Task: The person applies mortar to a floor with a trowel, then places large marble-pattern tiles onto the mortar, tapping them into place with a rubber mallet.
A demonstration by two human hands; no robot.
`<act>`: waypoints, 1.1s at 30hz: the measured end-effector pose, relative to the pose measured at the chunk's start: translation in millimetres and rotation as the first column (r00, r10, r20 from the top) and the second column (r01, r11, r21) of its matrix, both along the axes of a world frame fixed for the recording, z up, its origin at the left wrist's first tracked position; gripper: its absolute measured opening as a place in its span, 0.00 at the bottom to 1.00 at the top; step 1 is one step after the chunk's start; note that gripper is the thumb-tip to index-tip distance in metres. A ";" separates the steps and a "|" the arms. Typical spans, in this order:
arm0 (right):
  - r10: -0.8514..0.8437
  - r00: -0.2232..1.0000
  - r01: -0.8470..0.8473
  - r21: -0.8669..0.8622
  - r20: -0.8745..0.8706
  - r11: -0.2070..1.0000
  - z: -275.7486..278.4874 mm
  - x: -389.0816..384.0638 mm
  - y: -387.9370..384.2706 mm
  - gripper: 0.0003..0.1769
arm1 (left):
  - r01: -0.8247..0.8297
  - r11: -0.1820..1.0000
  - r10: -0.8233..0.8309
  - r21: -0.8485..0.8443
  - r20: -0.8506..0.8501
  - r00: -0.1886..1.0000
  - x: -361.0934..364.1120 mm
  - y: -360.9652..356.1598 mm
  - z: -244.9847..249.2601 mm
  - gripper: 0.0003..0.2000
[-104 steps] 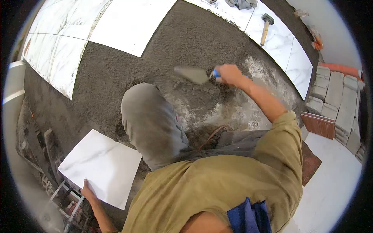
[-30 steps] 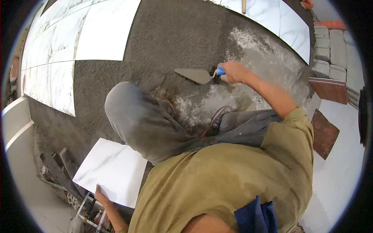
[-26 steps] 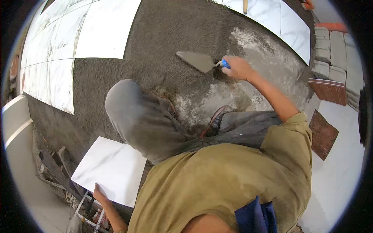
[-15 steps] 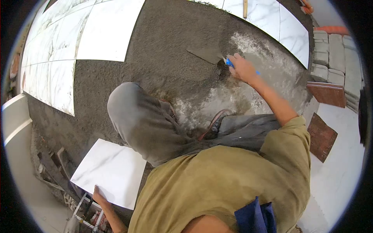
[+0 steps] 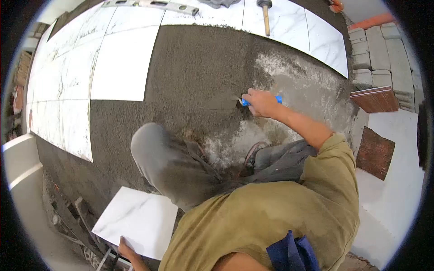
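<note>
My right hand point(image 5: 262, 103) is closed around the blue handle of a trowel point(image 5: 278, 99). The trowel's blade lies low against the grey mortar bed point(image 5: 194, 67) and blends into it, so its outline is hard to make out. At the lower left, my left hand point(image 5: 129, 254) grips the near edge of a loose white marbled tile point(image 5: 140, 217), thumb on top and fingers hidden underneath. That tile is beside my bent knee. Laid white tiles point(image 5: 120, 67) border the mortar on the left and along the far side.
On the far tiles are a spirit level point(image 5: 153, 5), a grey cloth point(image 5: 220, 2) and a mallet point(image 5: 266, 20). To the right stand stacked grey blocks point(image 5: 382, 54), with brown tiles point(image 5: 375, 99) and a brown piece point(image 5: 374, 153) nearby. Tools and scraps point(image 5: 74, 217) crowd the left wall.
The view has shifted, bringing the level and the mallet's head into sight. My right hand has drawn the trowel left and nearer across the mortar. My left hand still holds the tile.
</note>
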State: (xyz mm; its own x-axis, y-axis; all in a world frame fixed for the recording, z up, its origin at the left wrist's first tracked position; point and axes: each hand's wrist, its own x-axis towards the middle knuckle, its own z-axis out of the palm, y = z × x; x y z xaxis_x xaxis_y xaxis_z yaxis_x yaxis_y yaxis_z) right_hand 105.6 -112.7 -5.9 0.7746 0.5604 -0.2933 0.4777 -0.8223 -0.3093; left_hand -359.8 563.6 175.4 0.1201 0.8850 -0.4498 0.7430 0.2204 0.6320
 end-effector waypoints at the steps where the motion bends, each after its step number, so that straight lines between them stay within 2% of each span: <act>1: -0.012 1.000 0.012 0.004 0.019 1.000 -1.0 7.9 -1.8 0.16 | 0.027 0.999 -0.025 0.046 -0.038 0.999 8.6 -9.6 4.0 0.21; 3: -0.182 0.982 0.182 0.014 0.049 0.983 -5.2 26.1 -8.1 0.15 | 0.013 0.998 -0.011 0.069 -0.029 1.000 26.6 -35.7 13.8 0.21; 4: -0.196 0.979 0.195 0.020 0.057 0.981 -10.5 37.8 -14.7 0.15 | -0.013 0.996 0.016 0.086 -0.036 0.999 34.7 -40.7 16.6 0.21; 6: -0.331 0.916 0.325 0.067 0.225 0.943 -20.6 67.8 -32.1 0.15 | -0.001 0.998 0.004 0.060 -0.046 0.999 35.0 -34.0 15.4 0.20; 7: -0.339 0.911 0.332 0.070 0.237 0.941 -23.7 83.0 -38.8 0.15 | -0.004 1.000 0.005 0.031 -0.061 0.998 28.5 -29.8 11.5 0.20; 9: -0.519 0.816 0.535 0.009 0.253 0.845 -28.7 109.8 -44.7 0.14 | -0.007 0.999 0.011 0.050 -0.093 0.996 8.1 1.4 -4.2 0.19; 10: -0.612 0.748 0.623 0.046 0.256 0.781 -32.4 118.3 -40.2 0.15 | 0.003 0.999 0.001 0.048 -0.073 0.997 7.4 4.6 -7.7 0.19; 11: -0.611 0.746 0.620 0.059 0.265 0.783 -38.1 125.5 -31.8 0.15 | 0.011 0.999 -0.008 0.048 -0.055 0.998 5.8 7.6 -10.2 0.19; 13: -0.714 0.690 0.679 0.235 0.120 0.696 -35.3 138.1 0.4 0.18 | 0.012 0.998 -0.011 0.054 -0.023 1.000 1.1 3.8 -9.4 0.19; 14: -0.776 0.630 0.748 0.294 -0.032 0.595 -25.0 138.5 26.1 0.21 | 0.012 0.998 -0.011 0.060 -0.008 1.000 -3.2 3.7 -7.3 0.19; 15: -0.767 0.618 0.764 0.358 -0.171 0.537 -36.2 146.9 45.0 0.21 | 0.002 0.998 -0.003 0.068 0.004 1.000 -5.9 7.9 -9.2 0.19; 16: -0.668 0.513 0.848 0.438 -0.539 0.297 -14.8 142.5 71.8 0.19 | 0.005 0.995 -0.004 0.097 -0.009 1.000 -8.0 14.8 -15.2 0.20; 17: -0.505 0.505 0.849 0.509 -0.700 0.143 -20.3 145.4 94.5 0.16 | 0.010 0.992 -0.007 0.128 -0.021 1.000 -10.1 21.1 -21.7 0.20; 18: -0.312 0.483 0.872 0.481 -0.818 0.090 -19.6 153.5 115.7 0.14 | 0.009 0.990 -0.008 0.139 -0.008 1.000 -21.4 29.8 -25.2 0.20; 19: -0.270 0.446 0.895 0.423 -0.853 0.142 -25.3 169.2 137.8 0.14 | 0.137 0.983 -0.137 0.121 -0.005 0.991 -23.4 36.3 -24.9 0.20; 20: -0.228 0.444 0.896 0.426 -0.866 0.128 -29.8 182.7 161.9 0.14 | 0.259 0.960 -0.262 0.107 0.008 0.965 -23.6 41.0 -23.7 0.21; 21: -0.119 0.459 0.889 0.456 -0.881 0.047 -44.2 197.3 183.7 0.14 | 0.247 0.963 -0.248 0.110 -0.002 0.969 -21.4 39.6 -24.1 0.21; 24: -0.119 0.365 0.907 0.381 -0.924 -0.178 -58.0 234.3 231.4 0.14 | 0.152 0.982 -0.149 0.114 -0.027 0.988 2.1 25.9 -23.3 0.21; 25: -0.125 0.360 0.904 0.378 -0.925 -0.199 -64.4 237.6 228.5 0.14 | 0.136 0.984 -0.132 0.117 -0.035 0.991 11.7 19.9 -20.0 0.21; 27: -0.149 0.319 0.853 0.352 -0.936 -0.386 -78.2 236.3 226.1 0.15 | 0.106 0.987 -0.100 0.123 -0.053 0.994 23.2 10.0 -14.6 0.20; 31: -0.217 0.289 0.774 0.361 -0.932 -0.520 -88.9 197.0 150.8 0.14 | 0.061 0.988 -0.051 0.139 -0.074 0.996 30.8 0.6 -13.6 0.20; 33: -0.324 0.295 0.738 0.430 -0.899 -0.519 -91.6 171.1 103.8 0.14 | 0.050 0.988 -0.037 0.147 -0.095 0.995 31.0 -0.9 -14.3 0.20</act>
State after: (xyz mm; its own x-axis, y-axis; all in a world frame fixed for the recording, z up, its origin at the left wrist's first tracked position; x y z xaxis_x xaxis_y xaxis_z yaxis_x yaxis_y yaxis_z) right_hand 276.6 -9.0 -97.5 0.8202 -0.3104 -0.4805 -0.2786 0.5168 -0.8095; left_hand -328.8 562.8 161.1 0.1245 0.9379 -0.3239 0.8060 0.0948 0.5843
